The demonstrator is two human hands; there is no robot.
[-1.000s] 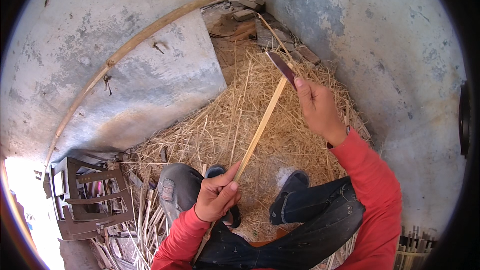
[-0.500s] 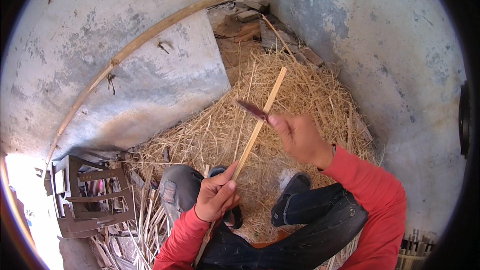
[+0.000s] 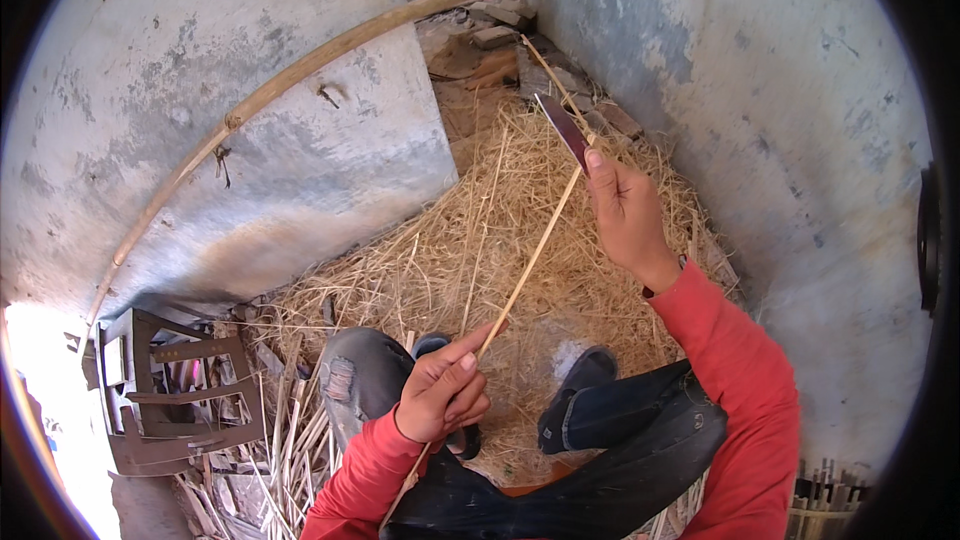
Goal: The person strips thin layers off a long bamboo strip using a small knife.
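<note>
My left hand is closed round the lower part of a thin, pale bamboo strip. The strip slants up to the right, its narrow edge turned toward me, and its lower end runs down past my leg. Up at its far end, my right hand grips a knife with a dark, reddish-brown blade pointing up and to the left. The blade's base meets the strip close to my right thumb; the knife's handle is hidden in my fist.
Straw-like shavings heap up between my feet and the wall corner. A long bent bamboo pole arcs along the left wall. To the left lies a broken dark plastic frame, with loose strips beside my knee. Bricks sit in the far corner.
My right hand and the knife have moved up and away along the strip to its far end, and the blade has swung more upright. The strip has turned from its wide side to its narrow edge.
</note>
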